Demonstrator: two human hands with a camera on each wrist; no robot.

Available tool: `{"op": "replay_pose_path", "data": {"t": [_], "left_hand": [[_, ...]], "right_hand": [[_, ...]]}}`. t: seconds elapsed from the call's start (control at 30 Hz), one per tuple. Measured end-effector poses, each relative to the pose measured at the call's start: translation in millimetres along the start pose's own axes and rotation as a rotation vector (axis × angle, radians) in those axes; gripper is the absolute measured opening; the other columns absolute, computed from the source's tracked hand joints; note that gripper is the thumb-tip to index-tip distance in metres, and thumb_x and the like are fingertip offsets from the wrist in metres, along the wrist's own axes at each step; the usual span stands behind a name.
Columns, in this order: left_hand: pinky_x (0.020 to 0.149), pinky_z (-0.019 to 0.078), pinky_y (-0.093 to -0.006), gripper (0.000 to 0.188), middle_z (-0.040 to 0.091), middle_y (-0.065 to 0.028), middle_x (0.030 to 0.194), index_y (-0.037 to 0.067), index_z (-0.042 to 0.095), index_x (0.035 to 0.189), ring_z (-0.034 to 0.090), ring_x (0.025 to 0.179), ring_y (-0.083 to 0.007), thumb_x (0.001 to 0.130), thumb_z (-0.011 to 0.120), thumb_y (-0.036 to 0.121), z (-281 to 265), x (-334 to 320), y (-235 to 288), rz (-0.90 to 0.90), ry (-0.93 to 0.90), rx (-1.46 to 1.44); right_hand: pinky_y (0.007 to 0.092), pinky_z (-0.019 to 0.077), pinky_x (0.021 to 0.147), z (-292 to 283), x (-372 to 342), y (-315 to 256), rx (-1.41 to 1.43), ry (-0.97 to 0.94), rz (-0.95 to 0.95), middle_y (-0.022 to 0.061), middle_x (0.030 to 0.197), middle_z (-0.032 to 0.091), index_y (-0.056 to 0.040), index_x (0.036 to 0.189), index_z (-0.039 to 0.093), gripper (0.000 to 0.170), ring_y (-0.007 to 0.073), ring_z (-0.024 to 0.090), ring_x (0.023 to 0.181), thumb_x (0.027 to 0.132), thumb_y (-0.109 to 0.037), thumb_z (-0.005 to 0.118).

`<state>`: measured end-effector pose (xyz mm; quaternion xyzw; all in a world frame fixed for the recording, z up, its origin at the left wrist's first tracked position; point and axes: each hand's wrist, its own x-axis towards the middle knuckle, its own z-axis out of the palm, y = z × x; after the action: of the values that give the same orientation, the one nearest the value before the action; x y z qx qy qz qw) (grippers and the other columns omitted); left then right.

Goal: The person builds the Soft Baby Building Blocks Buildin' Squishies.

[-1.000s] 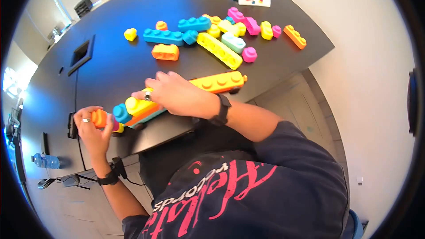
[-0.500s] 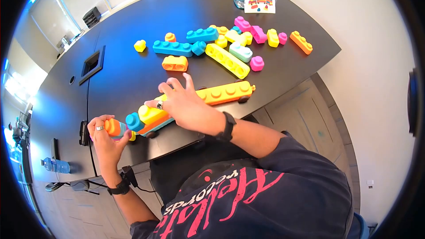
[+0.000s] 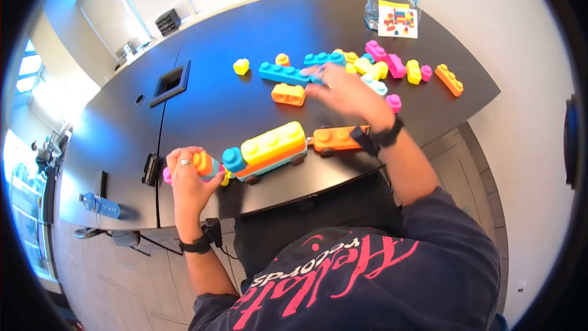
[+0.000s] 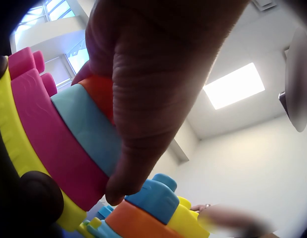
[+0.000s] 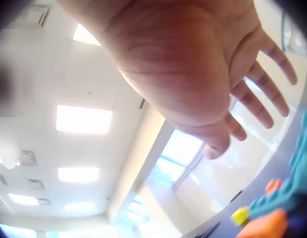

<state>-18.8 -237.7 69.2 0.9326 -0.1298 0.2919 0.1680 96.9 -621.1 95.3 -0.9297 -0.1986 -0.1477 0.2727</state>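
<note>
My left hand [image 3: 190,181] grips the front car of a block train, with orange and light blue blocks [image 3: 211,167] stacked on it. In the left wrist view, the thumb presses against its light blue and pink layers [image 4: 54,139], above a yellow wheeled base [image 4: 19,141]. Behind it stands a middle car with a long yellow block [image 3: 274,141] and a blue block [image 3: 233,159]. An orange rear car [image 3: 335,139] follows, partly covered by the right wristband. My right hand [image 3: 349,91] reaches over the loose blocks, fingers spread, near a long blue block [image 3: 282,73] and an orange block [image 3: 288,94].
More loose blocks lie to the right, including a yellow block [image 3: 413,72] and a long orange block [image 3: 449,79]. A clear bag with a picture card [image 3: 398,21] stands at the back. A water bottle [image 3: 101,205] is at the left, and a recessed box [image 3: 170,84] sits in the tabletop.
My right hand has left the train's middle section and moved forward and right to the loose blocks. The left hand keeps its grip on the front car. The head view has shifted.
</note>
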Motion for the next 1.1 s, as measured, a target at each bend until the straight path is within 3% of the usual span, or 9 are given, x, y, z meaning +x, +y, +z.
{"op": "replay_pose_path", "data": {"t": [0.17, 0.33, 0.63, 0.67, 0.8, 0.87, 0.93, 1.0, 1.1], "left_hand": [[0.100, 0.0463, -0.0448, 0.060, 0.065, -0.0098, 0.113, 0.006, 0.062, 0.115, 0.054, 0.118, -0.0330, 0.064, 0.094, 0.014, 3.3, 1.1, 3.2, 0.012, 0.015, 0.019], [0.097, 0.0471, -0.0438, 0.053, 0.063, -0.0127, 0.111, 0.005, 0.062, 0.115, 0.054, 0.116, -0.0330, 0.071, 0.090, 0.011, 4.5, -3.1, 2.9, -0.033, 0.030, -0.013], [0.096, 0.0483, -0.0444, 0.051, 0.065, -0.0117, 0.111, 0.007, 0.063, 0.114, 0.056, 0.119, -0.0333, 0.072, 0.089, 0.016, 3.6, -0.6, -4.7, 0.029, 0.090, -0.037], [0.099, 0.0484, -0.0453, 0.050, 0.067, -0.0108, 0.112, 0.008, 0.064, 0.114, 0.055, 0.120, -0.0338, 0.071, 0.088, 0.015, 2.8, -1.2, -5.5, 0.006, 0.098, -0.038], [0.101, 0.0488, -0.0449, 0.049, 0.068, -0.0091, 0.113, 0.008, 0.064, 0.115, 0.055, 0.120, -0.0336, 0.072, 0.088, 0.014, 0.9, -2.1, -2.6, -0.024, 0.085, -0.018], [0.099, 0.0487, -0.0443, 0.049, 0.067, -0.0097, 0.111, 0.008, 0.064, 0.114, 0.055, 0.119, -0.0328, 0.072, 0.088, 0.016, 2.1, -3.2, -4.4, -0.036, 0.083, -0.017], [0.096, 0.0491, -0.0434, 0.049, 0.066, -0.0102, 0.111, 0.007, 0.064, 0.113, 0.056, 0.119, -0.0316, 0.072, 0.089, 0.018, 2.2, -1.3, -2.1, -0.018, 0.091, -0.005], [0.097, 0.0491, -0.0435, 0.050, 0.066, -0.0102, 0.111, 0.007, 0.064, 0.113, 0.056, 0.119, -0.0316, 0.071, 0.089, 0.017, 5.4, -2.0, -3.2, -0.035, 0.084, -0.029], [0.099, 0.0486, -0.0444, 0.051, 0.066, -0.0106, 0.112, 0.007, 0.064, 0.113, 0.055, 0.120, -0.0325, 0.070, 0.090, 0.017, 4.2, -2.1, -4.3, -0.045, 0.078, -0.039]], "right_hand": [[0.0495, 0.0581, 0.093, -77.4, 49.9, 114.8, -0.539, -0.051, 0.490, 0.0156, 0.121, 0.075, -0.0116, 0.123, 0.072, 0.042, 0.0347, 0.071, 0.116, 0.095, -0.044, 0.073], [0.0493, 0.0546, 0.103, -84.9, 68.0, 275.2, -0.486, -0.194, 0.557, 0.0225, 0.131, 0.071, -0.0042, 0.135, 0.067, 0.063, 0.0393, 0.068, 0.123, 0.093, -0.051, 0.073], [0.0628, 0.0455, 0.111, -28.3, 113.5, 331.6, -0.483, -0.159, 0.591, 0.0182, 0.149, 0.062, -0.0187, 0.149, 0.054, 0.063, 0.0369, 0.060, 0.138, 0.093, -0.043, 0.068], [0.0511, 0.0497, 0.110, -27.6, 112.0, 326.3, -0.475, -0.095, 0.527, 0.0278, 0.139, 0.065, -0.0088, 0.144, 0.056, 0.064, 0.0411, 0.062, 0.132, 0.090, -0.040, 0.072], [0.0577, 0.0563, 0.094, -50.0, 144.8, 275.5, -0.610, 0.096, 0.385, 0.0291, 0.121, 0.071, -0.0122, 0.145, 0.053, 0.050, 0.0486, 0.068, 0.114, 0.103, -0.037, 0.060], [0.0545, 0.0576, 0.086, -70.5, 139.0, 175.6, -0.374, 0.257, -0.007, 0.0273, 0.119, 0.072, -0.0174, 0.154, 0.050, 0.056, 0.0457, 0.071, 0.107, 0.100, -0.024, 0.066], [0.0460, 0.0584, 0.086, -72.3, 111.0, 45.1, -0.102, 0.102, -0.050, 0.0201, 0.113, 0.074, -0.0205, 0.153, 0.052, 0.058, 0.0356, 0.074, 0.097, 0.097, -0.017, 0.067], [0.0430, 0.0570, 0.093, -47.5, 76.5, -40.3, 0.150, -0.071, -0.566, 0.0150, 0.123, 0.073, -0.0204, 0.147, 0.058, 0.054, 0.0296, 0.071, 0.111, 0.094, -0.011, 0.065], [0.0463, 0.0578, 0.086, 14.2, 25.7, -101.4, 0.040, -0.197, -0.710, 0.0171, 0.105, 0.069, -0.0194, 0.147, 0.059, 0.059, 0.0348, 0.069, 0.099, 0.090, -0.021, 0.072]]}}
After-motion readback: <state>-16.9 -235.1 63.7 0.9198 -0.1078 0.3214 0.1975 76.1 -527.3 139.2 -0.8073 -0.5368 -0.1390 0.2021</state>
